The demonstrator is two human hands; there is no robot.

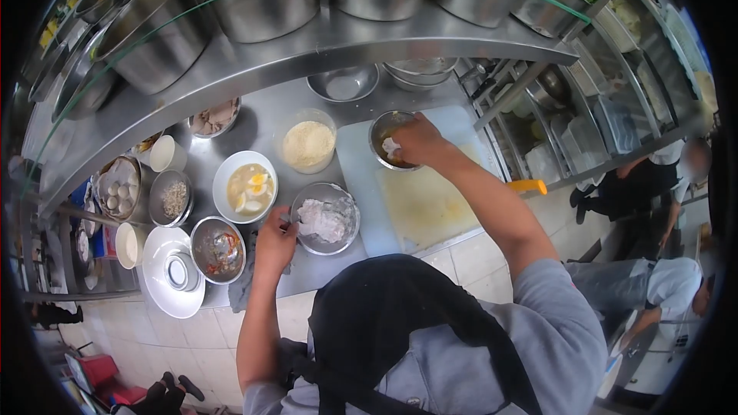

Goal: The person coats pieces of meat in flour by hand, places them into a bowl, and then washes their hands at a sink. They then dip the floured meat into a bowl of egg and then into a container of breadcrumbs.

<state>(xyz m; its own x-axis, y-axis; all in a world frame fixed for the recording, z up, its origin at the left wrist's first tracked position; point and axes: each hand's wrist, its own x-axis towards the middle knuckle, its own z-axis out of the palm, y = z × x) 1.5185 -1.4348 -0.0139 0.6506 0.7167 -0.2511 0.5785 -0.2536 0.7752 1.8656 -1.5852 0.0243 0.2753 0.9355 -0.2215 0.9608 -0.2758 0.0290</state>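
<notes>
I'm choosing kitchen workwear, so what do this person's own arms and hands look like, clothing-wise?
The left hand and right hand are bare, without gloves. Both forearms are uncovered, and I can make out no watch or bracelet. The sleeves are short and greyish.

Shelf (338, 46) of bins (254, 8) is running above the bench (265, 100) over here, cutting board (360, 204) is lying right, small bowl (373, 146) sitting on it. Mixing bowl (354, 223) is sitting left of that, crumb tub (309, 144) standing behind, egg bowl (218, 194) hanging out further left.
</notes>
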